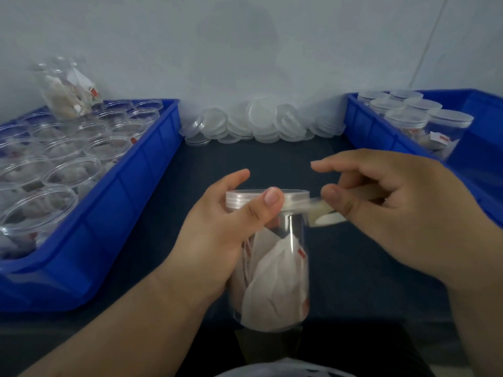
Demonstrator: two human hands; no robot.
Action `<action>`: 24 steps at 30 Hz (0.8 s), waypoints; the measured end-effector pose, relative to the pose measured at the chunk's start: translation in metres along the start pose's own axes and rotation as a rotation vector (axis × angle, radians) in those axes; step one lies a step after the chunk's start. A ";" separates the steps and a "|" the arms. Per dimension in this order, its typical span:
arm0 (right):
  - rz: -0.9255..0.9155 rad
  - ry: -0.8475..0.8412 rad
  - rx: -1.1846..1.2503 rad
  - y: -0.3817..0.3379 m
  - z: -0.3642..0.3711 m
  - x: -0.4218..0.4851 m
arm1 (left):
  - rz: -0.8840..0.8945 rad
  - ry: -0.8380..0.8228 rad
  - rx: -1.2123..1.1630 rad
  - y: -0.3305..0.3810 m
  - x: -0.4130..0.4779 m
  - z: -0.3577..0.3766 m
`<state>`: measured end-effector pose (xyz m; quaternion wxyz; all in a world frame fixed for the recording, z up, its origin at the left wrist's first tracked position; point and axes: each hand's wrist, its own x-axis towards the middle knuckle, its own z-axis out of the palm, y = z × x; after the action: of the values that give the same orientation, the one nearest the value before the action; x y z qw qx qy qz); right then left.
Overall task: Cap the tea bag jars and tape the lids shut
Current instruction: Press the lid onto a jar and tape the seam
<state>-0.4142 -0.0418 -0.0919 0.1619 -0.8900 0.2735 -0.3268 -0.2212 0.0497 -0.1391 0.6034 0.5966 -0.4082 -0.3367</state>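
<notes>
Jar (275, 268) above dark tabletop (359, 268), pale wall (245, 50)

a dark table (272, 156) bears a left blue bin (130, 213), a right blue bin (381, 140), clear lids (255, 123) between.

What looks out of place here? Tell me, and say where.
One tea bag jar sits tilted on top of the upright open jars in the left blue bin, not standing among them. The held jar and tape look normal.

Bare left hand (226, 240) and right hand (394, 213), bare forearms (122, 322).
</notes>
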 end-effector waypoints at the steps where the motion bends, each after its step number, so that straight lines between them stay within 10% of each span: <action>1: -0.015 0.011 -0.040 0.000 0.000 0.001 | -0.008 -0.029 -0.048 0.001 -0.001 0.001; 9: -0.002 0.033 -0.136 0.003 0.025 -0.001 | 0.024 -0.028 -0.151 -0.006 -0.003 0.000; 15: 0.012 0.104 -0.202 0.011 0.025 -0.001 | 0.174 0.120 0.214 -0.003 0.002 -0.005; 24: 0.017 0.087 -0.101 0.007 0.040 -0.006 | 0.151 -0.079 -0.054 -0.007 0.003 -0.006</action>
<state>-0.3934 -0.0394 -0.1277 0.1075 -0.8797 0.3040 -0.3495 -0.2138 0.0495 -0.1451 0.6263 0.5339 -0.4664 -0.3242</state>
